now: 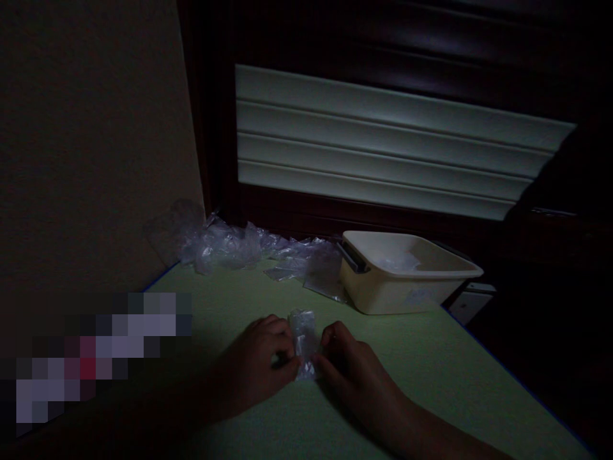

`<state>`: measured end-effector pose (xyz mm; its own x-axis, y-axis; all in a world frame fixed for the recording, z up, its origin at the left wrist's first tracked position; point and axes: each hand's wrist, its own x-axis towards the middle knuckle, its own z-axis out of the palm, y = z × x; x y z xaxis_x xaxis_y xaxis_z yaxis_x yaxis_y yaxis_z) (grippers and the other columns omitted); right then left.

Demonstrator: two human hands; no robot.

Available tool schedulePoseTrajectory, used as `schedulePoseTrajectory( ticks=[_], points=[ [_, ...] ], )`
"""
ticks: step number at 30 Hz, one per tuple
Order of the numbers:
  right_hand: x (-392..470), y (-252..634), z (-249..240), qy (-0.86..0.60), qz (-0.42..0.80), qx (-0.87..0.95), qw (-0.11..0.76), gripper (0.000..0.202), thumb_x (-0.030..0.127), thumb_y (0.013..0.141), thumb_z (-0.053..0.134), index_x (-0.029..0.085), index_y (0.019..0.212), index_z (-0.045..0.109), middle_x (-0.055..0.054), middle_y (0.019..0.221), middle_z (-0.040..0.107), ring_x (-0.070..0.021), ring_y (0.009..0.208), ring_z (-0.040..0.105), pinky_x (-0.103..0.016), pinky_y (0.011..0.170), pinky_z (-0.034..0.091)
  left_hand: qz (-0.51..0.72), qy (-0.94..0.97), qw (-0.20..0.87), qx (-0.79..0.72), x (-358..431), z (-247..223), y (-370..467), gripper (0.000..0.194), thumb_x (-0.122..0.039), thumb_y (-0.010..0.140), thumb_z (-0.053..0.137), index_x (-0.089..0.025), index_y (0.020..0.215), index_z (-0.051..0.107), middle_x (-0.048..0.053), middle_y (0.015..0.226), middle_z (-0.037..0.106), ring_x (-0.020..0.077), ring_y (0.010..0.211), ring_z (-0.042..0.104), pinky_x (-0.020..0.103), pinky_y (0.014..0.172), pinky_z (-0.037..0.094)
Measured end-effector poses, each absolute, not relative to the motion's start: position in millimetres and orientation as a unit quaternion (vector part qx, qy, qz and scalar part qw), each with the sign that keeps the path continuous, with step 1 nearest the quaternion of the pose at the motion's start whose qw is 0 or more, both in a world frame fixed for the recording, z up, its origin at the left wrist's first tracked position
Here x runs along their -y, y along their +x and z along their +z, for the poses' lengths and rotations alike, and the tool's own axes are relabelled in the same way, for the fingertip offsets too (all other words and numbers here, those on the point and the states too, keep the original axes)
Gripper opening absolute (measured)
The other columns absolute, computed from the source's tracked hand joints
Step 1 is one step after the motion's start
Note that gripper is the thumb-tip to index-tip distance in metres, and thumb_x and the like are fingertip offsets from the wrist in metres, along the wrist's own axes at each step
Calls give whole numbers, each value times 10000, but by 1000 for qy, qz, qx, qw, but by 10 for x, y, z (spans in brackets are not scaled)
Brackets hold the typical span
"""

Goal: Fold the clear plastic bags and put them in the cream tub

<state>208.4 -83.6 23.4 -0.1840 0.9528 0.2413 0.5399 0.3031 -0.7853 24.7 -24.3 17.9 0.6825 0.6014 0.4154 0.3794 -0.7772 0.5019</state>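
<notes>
A small clear plastic bag (305,338), folded into a narrow strip, lies on the green tabletop (393,377) between my two hands. My left hand (265,358) has its thumb and fingers pinched at the bag's left edge. On the other side, my right hand (352,364) is curled, its thumb and fingertips at the lower right edge of the plastic. Dim light hides the exact contact of the fingertips.
Crumpled clear plastic bags (230,246) lie along the table's back edge. A cream plastic bin (397,294) with dark handles, some plastic inside, stands back right. Beside it is a pale device (472,303). A wall (96,128) and slatted panel (383,140) rise behind.
</notes>
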Motion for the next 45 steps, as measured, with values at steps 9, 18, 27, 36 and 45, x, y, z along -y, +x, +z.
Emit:
schedulePoseTrajectory(
  ticks=[9,18,27,36,45],
  points=[
    [782,2100,195,-538,244,732,340,138,101,807,498,207,763,422,31,651,528,-122,555,488,-216,516,343,244,948,80,-190,306,190,221,173,-49,825,578,-184,914,638,46,1031,623,211,969,550,350,863,432],
    [744,2236,314,-474,84,852,208,254,-32,782,524,166,876,652,-63,892,631,-171,829,564,-265,740,439,245,943,104,-200,300,179,220,180,-62,848,499,-177,907,625,49,941,639,186,895,589,300,821,472],
    [710,2342,399,-422,93,879,201,348,14,846,526,189,1130,626,-77,1086,665,-184,977,586,-302,873,437,291,907,212,-217,246,102,175,279,-39,790,526,-228,967,630,12,1012,643,155,931,620,255,850,479],
    [675,2348,312,-425,91,876,208,241,86,884,493,180,1057,631,-78,994,674,-196,910,581,-334,827,434,310,910,185,-202,253,95,184,311,-7,768,541,-200,1001,612,38,1038,641,178,1010,569,299,914,440],
    [731,2307,390,-436,195,833,280,179,210,886,495,157,1004,618,-83,942,658,-190,866,577,-327,799,444,308,895,184,-267,231,165,217,195,-28,755,614,-179,869,661,27,841,652,183,821,601,284,749,472]
  ],
)
